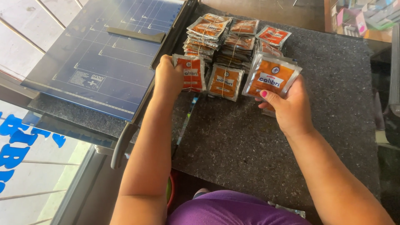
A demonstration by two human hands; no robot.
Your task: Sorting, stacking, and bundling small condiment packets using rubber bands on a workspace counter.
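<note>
Your left hand is clamped on a banded bundle of orange sachets, fingers wrapped over its left edge. That bundle stands tilted on the bench, touching the right edge of the blue paper cutter.

Your right hand is closed on a second stack of orange sachets, thumb pressed across the front face near the lower edge. This stack is held well to the right of the paper cutter, its face turned up toward the camera.

A third bundle leans between the two held ones, just right of the first and touched by neither hand.

Further bundles are piled behind these three, right of the paper cutter's hinge side, each tied with a thin band. How many lie in the pile cannot be counted from this angle.

The paper cutter's lever handle projects past the bench's near edge, below your left forearm. The bench surface is dark speckled stone. A purple garment shows at the bottom of the view, below the cutter and to its right.
</note>
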